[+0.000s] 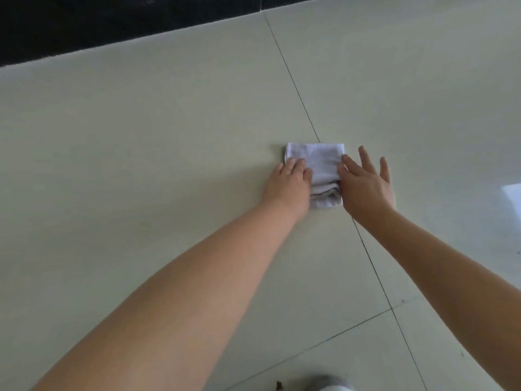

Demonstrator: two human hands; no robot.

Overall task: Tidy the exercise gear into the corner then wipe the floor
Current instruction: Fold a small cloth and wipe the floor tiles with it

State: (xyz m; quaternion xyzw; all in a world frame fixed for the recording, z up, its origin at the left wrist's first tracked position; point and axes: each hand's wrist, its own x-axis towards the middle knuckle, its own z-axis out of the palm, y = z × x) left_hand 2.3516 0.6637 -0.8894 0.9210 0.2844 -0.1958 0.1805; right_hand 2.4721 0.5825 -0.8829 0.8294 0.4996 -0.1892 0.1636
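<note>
A small white cloth (318, 170), folded into a thick pad, lies flat on the pale tiled floor (169, 136), right over a dark grout line (298, 91). Folded so, it likely gives the person a firm block to push while wiping. The left hand (289, 182) presses on its near left corner, fingers bent over the edge, apparently pinning it in place. The right hand (366, 184) is spread, fingers straight and fanned; its thumb side touches the cloth's right edge while the outer fingers lie over bare tile. No exercise gear is in view, so the wiping stage seems under way. The tiles are glossy, with a bright reflection (511, 193) at the right. A dark band (112, 21) runs along the floor's far edge.
</note>
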